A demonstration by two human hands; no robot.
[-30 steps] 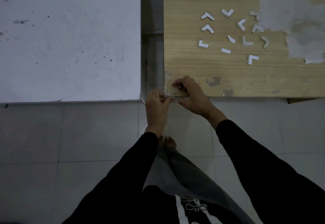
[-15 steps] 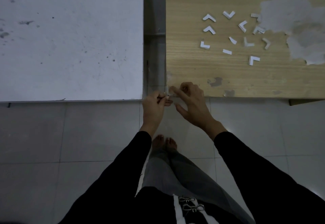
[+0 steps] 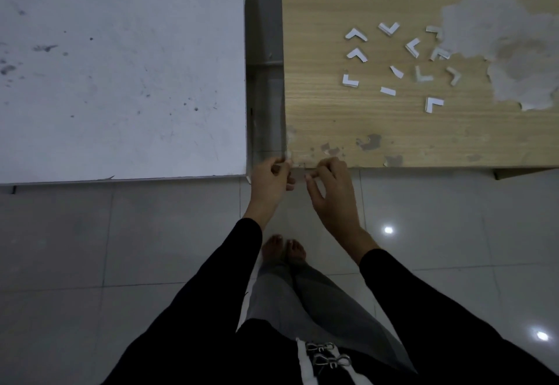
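Left hand (image 3: 270,177): fingers curled, pinching one end of a short, flat strip (image 3: 299,174); material unclear. Right hand (image 3: 331,186): thumb and forefinger pinch the other end, remaining fingers loosely spread. The strip spans between the fingertips, against the chipped corner of the wood-grain table (image 3: 348,124). White L-shaped pieces (image 3: 357,34) lie well beyond the fingers.

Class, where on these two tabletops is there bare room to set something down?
White tabletop: bare throughout. Wooden tabletop: free between its left edge and the white L-shaped paper pieces. Crowded: those pieces, and the near corner where the left hand and right hand pinch a small strip.
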